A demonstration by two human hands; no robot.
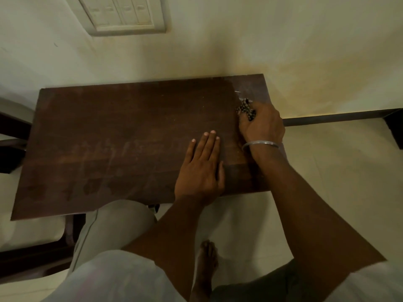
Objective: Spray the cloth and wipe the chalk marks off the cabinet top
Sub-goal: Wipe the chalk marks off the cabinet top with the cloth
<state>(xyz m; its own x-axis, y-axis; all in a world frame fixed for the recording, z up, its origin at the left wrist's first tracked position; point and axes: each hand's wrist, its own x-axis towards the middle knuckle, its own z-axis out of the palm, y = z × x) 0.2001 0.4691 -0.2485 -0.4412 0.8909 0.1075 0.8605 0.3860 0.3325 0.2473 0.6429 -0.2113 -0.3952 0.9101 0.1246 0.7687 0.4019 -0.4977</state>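
A checked cloth [246, 110] is bunched in the right hand [261, 125] near the surface's [109, 127] far right corner; the left hand [201, 168] is laid flat beside it; faint chalk marks [130, 149] are seen.

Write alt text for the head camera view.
A right hand presses a checked cloth on a brown cabinet top near its far right corner. The left hand lies flat beside it; faint chalk marks remain.

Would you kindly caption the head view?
Right hand wipes cabinet top with checked cloth; left hand rests flat.

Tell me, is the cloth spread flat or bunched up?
Bunched up: the cloth is wadded in the right hand, only a crumpled checked tuft showing past the fingers.
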